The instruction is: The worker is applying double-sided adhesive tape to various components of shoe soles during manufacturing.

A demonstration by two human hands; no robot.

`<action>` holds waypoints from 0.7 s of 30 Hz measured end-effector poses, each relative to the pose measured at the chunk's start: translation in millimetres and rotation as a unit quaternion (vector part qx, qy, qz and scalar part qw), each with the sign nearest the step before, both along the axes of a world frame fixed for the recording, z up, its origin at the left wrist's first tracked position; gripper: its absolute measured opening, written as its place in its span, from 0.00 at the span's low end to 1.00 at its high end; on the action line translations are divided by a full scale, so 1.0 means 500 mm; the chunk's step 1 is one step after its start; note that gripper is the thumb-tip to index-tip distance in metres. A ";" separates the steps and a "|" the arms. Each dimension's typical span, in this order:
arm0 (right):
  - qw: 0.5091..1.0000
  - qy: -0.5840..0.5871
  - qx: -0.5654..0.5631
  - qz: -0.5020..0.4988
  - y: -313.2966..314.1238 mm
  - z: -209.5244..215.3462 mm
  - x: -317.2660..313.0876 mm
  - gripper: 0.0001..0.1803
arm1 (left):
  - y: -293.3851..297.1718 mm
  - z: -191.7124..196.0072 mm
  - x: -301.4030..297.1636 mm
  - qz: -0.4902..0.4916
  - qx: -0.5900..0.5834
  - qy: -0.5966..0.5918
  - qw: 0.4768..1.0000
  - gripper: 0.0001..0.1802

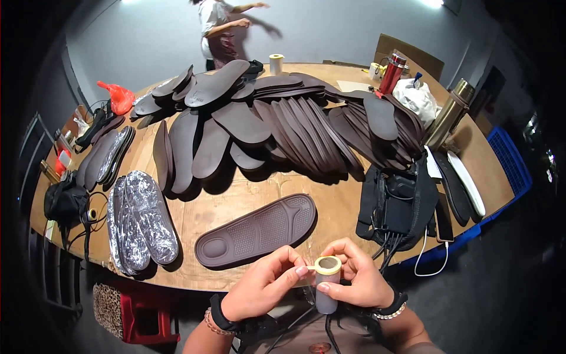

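Observation:
Just past the table's near edge, my right hand (362, 282) is wrapped round an upright roll of masking film (328, 295), a pale cylinder with a yellow tape band and a hollow core at its top. My left hand (265, 284) pinches the yellow tape's free end between thumb and finger, at the roll's left side. On the table in front of my hands lies a single dark brown slipper sole (256, 230), textured face up, with a raised oval at its left end. Neither hand touches it.
Stacked brown soles (306, 133) cover the middle of the table (194, 215). Film-wrapped soles (144, 218) lie at left. A black bag (398, 200) with cables, a phone (443, 221), and a metal flask (451, 112) stand right. A person (218, 29) is behind the table; a red stool (144, 315) is below.

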State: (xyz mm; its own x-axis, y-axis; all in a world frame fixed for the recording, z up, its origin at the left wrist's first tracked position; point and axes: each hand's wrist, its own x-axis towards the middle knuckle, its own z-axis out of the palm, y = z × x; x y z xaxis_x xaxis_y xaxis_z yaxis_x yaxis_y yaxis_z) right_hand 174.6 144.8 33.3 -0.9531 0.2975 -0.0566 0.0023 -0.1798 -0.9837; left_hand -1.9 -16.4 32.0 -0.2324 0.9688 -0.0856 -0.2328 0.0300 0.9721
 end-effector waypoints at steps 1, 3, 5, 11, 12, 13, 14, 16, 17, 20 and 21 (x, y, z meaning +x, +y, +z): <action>1.000 -0.020 -0.015 0.006 0.001 -0.002 0.000 0.31 | 0.000 0.000 0.000 0.001 -0.001 -0.002 1.000 0.10; 1.000 -0.017 -0.025 -0.006 -0.003 0.001 -0.006 0.32 | 0.001 0.006 -0.003 -0.010 -0.018 -0.048 0.999 0.09; 0.999 -0.014 -0.033 -0.021 -0.001 -0.004 -0.006 0.33 | 0.002 0.009 -0.006 -0.007 -0.036 -0.043 0.998 0.08; 0.999 -0.020 -0.023 -0.042 0.009 -0.026 0.004 0.24 | -0.004 0.024 -0.055 0.141 -0.034 0.171 0.974 0.04; 0.997 -0.019 -0.011 -0.067 0.011 -0.027 0.003 0.22 | 0.007 0.039 -0.072 0.178 -0.047 0.293 0.938 0.07; 0.996 -0.018 0.001 -0.092 0.012 -0.027 0.003 0.21 | 0.021 0.040 -0.092 0.189 -0.045 0.390 0.900 0.13; 0.996 -0.018 0.004 -0.090 0.010 -0.025 0.003 0.21 | 0.033 0.032 -0.110 0.199 -0.042 0.483 0.851 0.19; 0.996 -0.011 -0.016 -0.082 -0.002 -0.022 -0.003 0.19 | 0.047 -0.026 -0.149 0.194 -0.069 0.596 0.776 0.26; 0.997 -0.009 -0.023 -0.079 -0.006 -0.025 -0.002 0.20 | 0.055 -0.036 -0.161 0.178 -0.095 0.697 0.688 0.34; 0.997 -0.007 -0.029 -0.078 -0.020 -0.020 0.005 0.20 | 0.074 -0.018 -0.192 0.013 -0.294 0.617 0.729 0.40; 0.996 -0.010 -0.031 -0.082 -0.023 -0.018 0.007 0.21 | 0.070 -0.047 -0.209 0.022 -0.276 0.604 0.747 0.42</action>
